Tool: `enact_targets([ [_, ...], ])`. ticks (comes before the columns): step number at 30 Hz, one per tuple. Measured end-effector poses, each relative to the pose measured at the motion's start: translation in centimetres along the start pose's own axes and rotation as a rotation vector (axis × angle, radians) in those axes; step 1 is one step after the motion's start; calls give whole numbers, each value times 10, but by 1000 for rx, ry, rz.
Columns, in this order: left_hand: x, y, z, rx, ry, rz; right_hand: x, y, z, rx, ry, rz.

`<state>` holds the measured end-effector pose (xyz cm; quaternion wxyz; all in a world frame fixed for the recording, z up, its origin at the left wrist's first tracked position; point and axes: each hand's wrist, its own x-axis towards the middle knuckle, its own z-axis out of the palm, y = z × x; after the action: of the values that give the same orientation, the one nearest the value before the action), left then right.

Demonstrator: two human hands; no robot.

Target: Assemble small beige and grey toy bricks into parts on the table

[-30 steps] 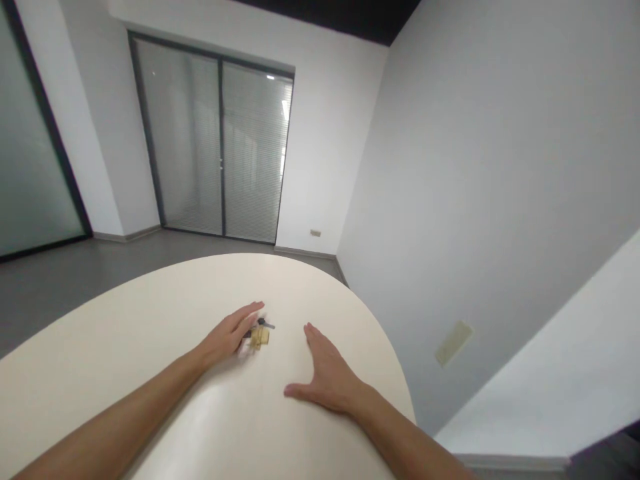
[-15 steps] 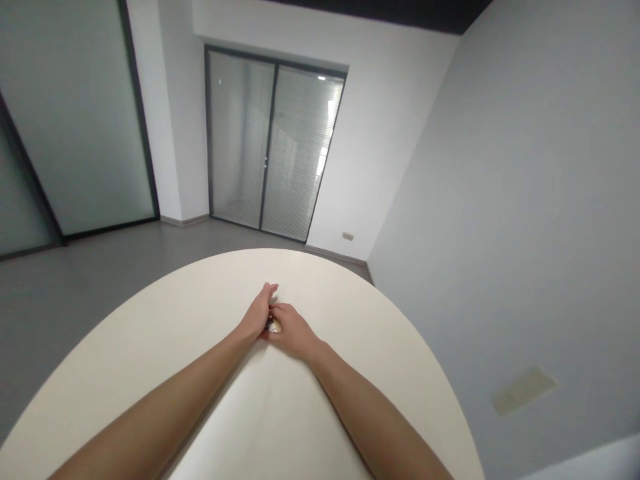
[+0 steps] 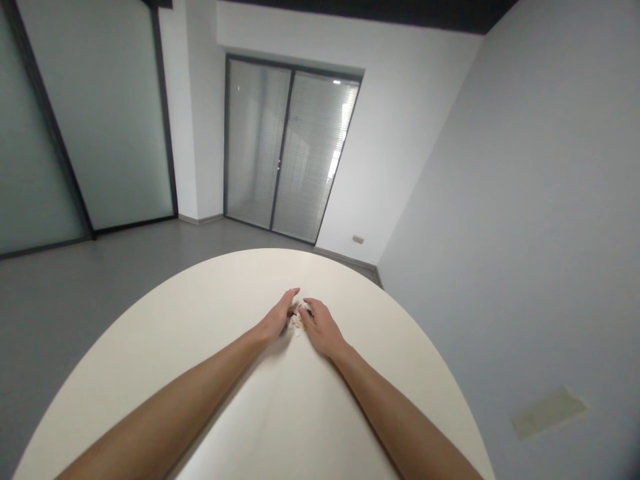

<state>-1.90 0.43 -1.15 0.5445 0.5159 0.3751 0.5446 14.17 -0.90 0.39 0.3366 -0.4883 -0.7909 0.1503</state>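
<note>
My left hand (image 3: 277,319) rests on its edge on the round white table (image 3: 240,413), fingers stretched forward and slightly curved. Facing it across a narrow gap is my right hand (image 3: 323,328), cupped, with thumb and forefinger apart. Between the palms lie scattered small bits (image 3: 297,323), pale, reddish and yellowish, too small to name. A small black thing (image 3: 310,313) shows in the gap between my right thumb and forefinger. Another dark piece (image 3: 291,312) sits against my left fingers. The far fingers of both hands are partly hidden.
The table's curved far edge (image 3: 270,249) lies just beyond my hands. A plain grey wall (image 3: 525,200) runs along the right side. Behind the table are grey floor (image 3: 165,257), a glazed double door (image 3: 285,147) with blinds, and frosted panels (image 3: 110,120) at left.
My hands were pressed together around a small whitish and dark bundle; they have moved apart, uncovering scattered bits on the table. The view has turned slightly left.
</note>
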Motion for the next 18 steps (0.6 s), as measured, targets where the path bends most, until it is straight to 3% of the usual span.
enact_targets([
  [7, 5, -1, 10, -82, 4, -52, -11, -15, 2, -178, -288, -20],
  [12, 11, 3, -1, -27, 136, 41, 11, -27, 13, -139, -234, -122],
  [18, 5, 11, -7, -55, 182, -69, 23, -28, 13, 73, -271, -289],
])
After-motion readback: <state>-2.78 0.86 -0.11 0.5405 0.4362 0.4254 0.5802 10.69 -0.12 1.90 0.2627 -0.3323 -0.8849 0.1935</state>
